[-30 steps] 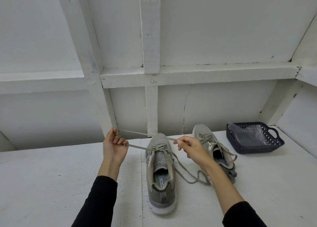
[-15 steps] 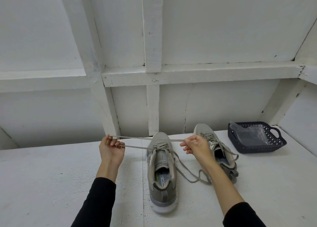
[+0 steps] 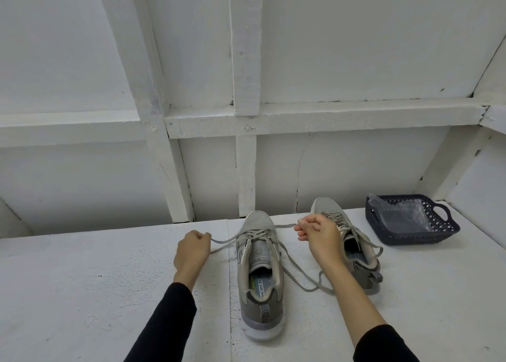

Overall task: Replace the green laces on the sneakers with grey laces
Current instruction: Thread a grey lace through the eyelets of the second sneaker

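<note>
Both hands pinch the grey lace (image 3: 282,226) of the near sneaker (image 3: 260,274) standing on the white table (image 3: 82,293), the left hand (image 3: 191,252) on one end, the right hand (image 3: 319,235) on the other, with the second sneaker (image 3: 353,241) just behind the right hand.

The right hand (image 3: 319,238) hides part of the far sneaker (image 3: 356,249); the basket's (image 3: 427,237) clear contents are indistinct.

Place: I seem to be in a bare workshop-like booth.
Walls: white-painted boards and framing beams (image 3: 246,117) before me.
Surface: my rough white-painted table (image 3: 82,293).
</note>
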